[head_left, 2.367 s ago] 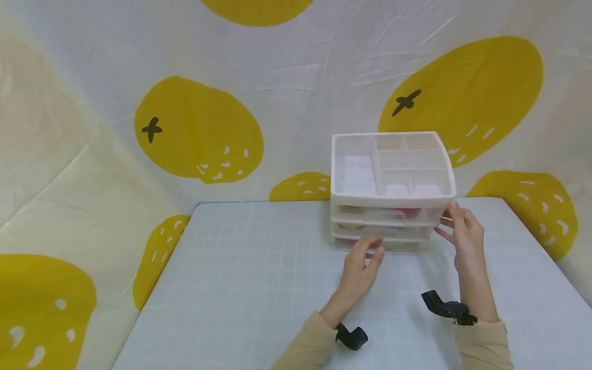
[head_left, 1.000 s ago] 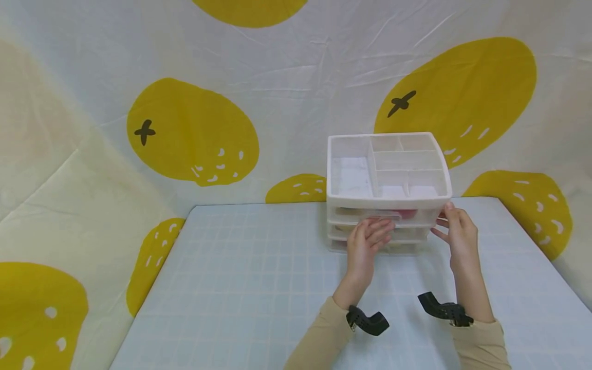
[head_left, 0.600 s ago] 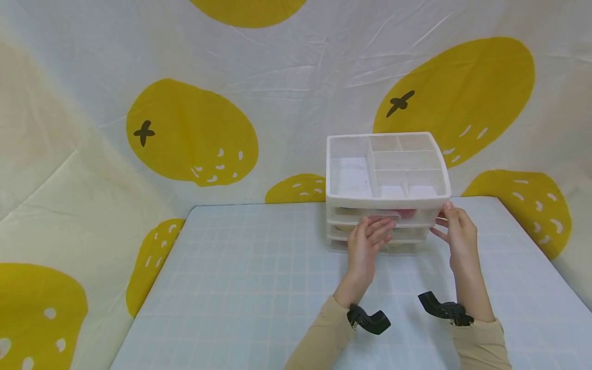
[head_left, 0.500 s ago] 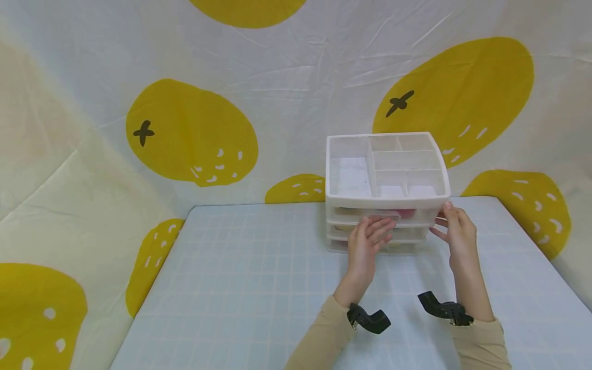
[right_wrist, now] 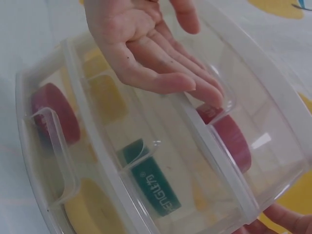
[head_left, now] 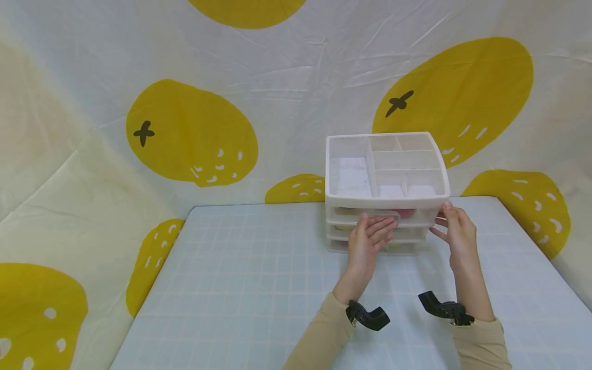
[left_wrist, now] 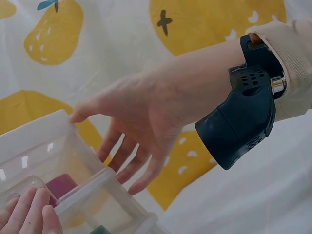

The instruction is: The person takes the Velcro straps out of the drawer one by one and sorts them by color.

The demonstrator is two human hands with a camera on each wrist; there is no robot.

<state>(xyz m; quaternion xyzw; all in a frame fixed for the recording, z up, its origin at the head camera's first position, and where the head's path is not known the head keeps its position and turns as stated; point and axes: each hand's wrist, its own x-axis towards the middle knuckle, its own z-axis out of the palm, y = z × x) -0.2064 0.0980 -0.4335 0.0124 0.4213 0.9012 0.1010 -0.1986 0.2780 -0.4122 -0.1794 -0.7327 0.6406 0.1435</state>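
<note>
A white plastic drawer unit with an open divided top tray and stacked clear drawers stands at the back right of the table. My left hand is at the clear handle of the top drawer. Its fingers are fairly straight, the fingertips tucked under the handle, and the thumb stands apart. My right hand is at the unit's right side, thumb at the rim's corner and fingers spread along the wall. Through the clear fronts show red things, a green lettered piece and yellow things.
The table wears a pale checked cloth. Behind and at the left hangs a white cloth printed with yellow fruit. Each wrist carries a black camera mount.
My left hand has risen from below the lower drawers to the top drawer's handle, then shifts only slightly. The right hand stays at the unit's side. The drawers look unmoved.
</note>
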